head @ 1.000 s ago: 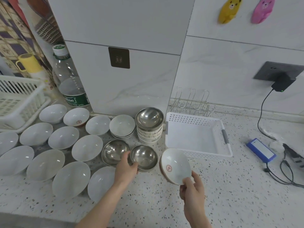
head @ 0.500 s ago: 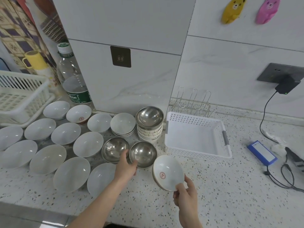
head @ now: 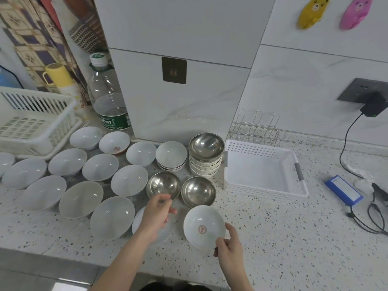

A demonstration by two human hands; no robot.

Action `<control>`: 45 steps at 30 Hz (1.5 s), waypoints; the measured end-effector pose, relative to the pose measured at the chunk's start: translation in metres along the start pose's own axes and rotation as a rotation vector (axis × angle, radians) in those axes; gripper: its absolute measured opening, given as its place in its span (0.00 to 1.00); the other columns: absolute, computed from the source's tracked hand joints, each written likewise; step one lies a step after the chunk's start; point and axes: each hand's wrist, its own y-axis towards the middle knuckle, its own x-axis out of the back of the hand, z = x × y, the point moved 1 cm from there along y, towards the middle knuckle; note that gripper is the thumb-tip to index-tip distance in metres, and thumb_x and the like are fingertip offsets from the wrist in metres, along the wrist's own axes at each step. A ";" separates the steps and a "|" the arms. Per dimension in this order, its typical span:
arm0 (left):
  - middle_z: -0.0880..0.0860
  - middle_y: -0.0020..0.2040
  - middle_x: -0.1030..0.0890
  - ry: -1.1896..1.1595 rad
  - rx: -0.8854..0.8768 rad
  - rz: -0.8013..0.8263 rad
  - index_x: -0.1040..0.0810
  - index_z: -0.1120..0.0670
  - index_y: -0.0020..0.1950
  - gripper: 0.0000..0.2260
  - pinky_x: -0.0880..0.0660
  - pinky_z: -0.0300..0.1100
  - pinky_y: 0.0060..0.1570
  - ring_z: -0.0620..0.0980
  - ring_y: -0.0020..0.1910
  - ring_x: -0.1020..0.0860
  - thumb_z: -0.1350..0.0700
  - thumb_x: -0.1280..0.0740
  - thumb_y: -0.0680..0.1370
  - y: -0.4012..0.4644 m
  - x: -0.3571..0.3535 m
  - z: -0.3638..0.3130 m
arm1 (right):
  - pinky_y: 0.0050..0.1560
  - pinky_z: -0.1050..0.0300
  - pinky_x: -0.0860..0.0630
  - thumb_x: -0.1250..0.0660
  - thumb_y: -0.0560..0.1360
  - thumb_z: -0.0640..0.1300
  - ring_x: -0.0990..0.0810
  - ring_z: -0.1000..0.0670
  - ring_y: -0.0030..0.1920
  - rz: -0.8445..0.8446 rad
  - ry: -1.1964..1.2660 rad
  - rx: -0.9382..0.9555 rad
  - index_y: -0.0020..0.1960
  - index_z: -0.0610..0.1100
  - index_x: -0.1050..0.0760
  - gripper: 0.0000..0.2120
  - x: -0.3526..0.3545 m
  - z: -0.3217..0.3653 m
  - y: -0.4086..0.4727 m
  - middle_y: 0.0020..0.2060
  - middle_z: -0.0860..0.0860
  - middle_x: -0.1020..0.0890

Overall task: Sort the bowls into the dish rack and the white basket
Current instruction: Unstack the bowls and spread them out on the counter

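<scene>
Our right hand [head: 228, 247] pinches the near rim of a white bowl with a red mark [head: 204, 227], thumb on the inside of the rim and fingers curled behind it, holding the bowl tilted toward us close to the front edge of the bench [head: 294, 238]. Our left hand [head: 156, 215] hovers with its fingers loosely curled and nothing in it, over a plain white bowl [head: 138, 224] and just in front of a steel bowl [head: 163, 184]. A second steel bowl [head: 198, 191] sits just beside that one, to its right. Behind them stands a stack of white bowls topped by a third steel bowl [head: 206, 145], and next to it a short stack of shallow white bowls [head: 171, 155]. More white bowls [head: 81, 198] lie spread in rows toward the left edge of the bench. The white basket [head: 262, 185] rests near the back, right of the stacks, with the wire dish rack [head: 255, 130] behind it against the wall. A white slatted tray [head: 33, 124] stands at the far left corner, with a water bottle [head: 109, 106] beside it.
</scene>
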 end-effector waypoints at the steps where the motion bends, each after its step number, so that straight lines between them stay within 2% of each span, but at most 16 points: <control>1: 0.53 0.33 0.17 -0.032 0.011 0.006 0.25 0.52 0.59 0.09 0.40 0.35 0.20 0.44 0.22 0.33 0.60 0.38 0.80 -0.001 0.004 0.000 | 0.31 0.64 0.28 0.39 0.77 0.37 0.23 0.58 0.27 0.014 -0.011 -0.005 0.62 0.53 0.34 0.18 -0.005 -0.002 -0.001 0.26 0.48 0.20; 7: 0.52 0.30 0.17 -0.135 0.055 0.001 0.23 0.54 0.56 0.07 0.41 0.35 0.19 0.44 0.22 0.33 0.61 0.38 0.81 -0.006 0.016 0.003 | 0.28 0.68 0.29 0.38 0.76 0.35 0.22 0.60 0.26 0.057 -0.031 -0.043 0.62 0.53 0.35 0.20 -0.016 -0.007 -0.002 0.26 0.49 0.20; 12: 0.52 0.30 0.17 -0.155 0.058 -0.015 0.23 0.53 0.56 0.07 0.41 0.35 0.20 0.44 0.22 0.33 0.60 0.38 0.81 -0.007 0.017 0.004 | 0.33 0.63 0.28 0.38 0.75 0.35 0.22 0.58 0.27 0.077 -0.050 -0.052 0.63 0.53 0.36 0.21 -0.015 -0.011 0.002 0.25 0.48 0.20; 19: 0.53 0.32 0.17 -0.174 0.068 -0.049 0.23 0.54 0.57 0.07 0.41 0.35 0.19 0.44 0.22 0.33 0.60 0.38 0.81 -0.007 0.009 0.006 | 0.34 0.60 0.27 0.36 0.75 0.35 0.20 0.55 0.29 0.139 -0.070 -0.041 0.65 0.51 0.34 0.22 -0.014 -0.015 0.011 0.25 0.46 0.18; 26: 0.56 0.36 0.18 -0.158 0.047 -0.084 0.24 0.55 0.57 0.07 0.41 0.35 0.21 0.46 0.25 0.34 0.61 0.39 0.81 -0.008 -0.002 0.000 | 0.30 0.67 0.28 0.33 0.75 0.42 0.22 0.60 0.26 0.226 -0.083 -0.037 0.64 0.53 0.38 0.21 -0.009 -0.017 0.013 0.28 0.49 0.16; 31: 0.57 0.39 0.18 -0.155 0.051 -0.084 0.24 0.54 0.57 0.07 0.40 0.35 0.21 0.45 0.25 0.33 0.60 0.38 0.82 -0.007 -0.007 -0.003 | 0.36 0.63 0.27 0.30 0.75 0.49 0.21 0.61 0.27 0.274 -0.090 -0.046 0.65 0.54 0.41 0.25 -0.011 -0.020 0.009 0.31 0.51 0.14; 34: 0.56 0.36 0.18 -0.151 0.053 -0.069 0.24 0.54 0.57 0.06 0.40 0.35 0.21 0.45 0.24 0.33 0.59 0.38 0.81 -0.002 -0.006 -0.003 | 0.33 0.62 0.27 0.30 0.75 0.52 0.24 0.59 0.23 0.271 -0.063 -0.086 0.66 0.54 0.40 0.26 -0.012 -0.016 0.008 0.32 0.50 0.14; 37: 0.54 0.32 0.18 -0.146 0.051 -0.051 0.23 0.54 0.56 0.06 0.41 0.34 0.19 0.45 0.23 0.33 0.60 0.38 0.81 0.006 -0.001 -0.006 | 0.26 0.61 0.28 0.34 0.77 0.56 0.26 0.53 0.20 0.212 -0.063 -0.103 0.66 0.52 0.36 0.21 -0.009 -0.010 0.011 0.30 0.49 0.15; 40: 0.54 0.32 0.19 -0.118 0.043 -0.050 0.23 0.54 0.55 0.06 0.43 0.33 0.18 0.46 0.23 0.34 0.61 0.38 0.81 0.019 0.009 -0.012 | 0.33 0.61 0.27 0.38 0.77 0.60 0.20 0.56 0.27 0.052 -0.227 -0.022 0.66 0.53 0.32 0.21 -0.003 -0.002 0.013 0.25 0.50 0.17; 43: 0.55 0.34 0.19 -0.050 0.026 -0.055 0.26 0.55 0.55 0.06 0.44 0.33 0.19 0.45 0.22 0.34 0.60 0.38 0.79 0.037 0.020 -0.026 | 0.31 0.58 0.24 0.39 0.76 0.60 0.19 0.51 0.29 -0.113 -0.242 0.040 0.64 0.54 0.29 0.19 -0.003 0.017 0.017 0.26 0.46 0.18; 45: 0.56 0.37 0.17 0.006 0.036 -0.046 0.30 0.52 0.59 0.10 0.42 0.33 0.19 0.46 0.22 0.31 0.57 0.36 0.78 0.051 0.026 -0.037 | 0.32 0.57 0.24 0.39 0.77 0.59 0.19 0.50 0.30 -0.161 -0.245 0.079 0.63 0.54 0.28 0.17 -0.008 0.033 0.024 0.27 0.45 0.19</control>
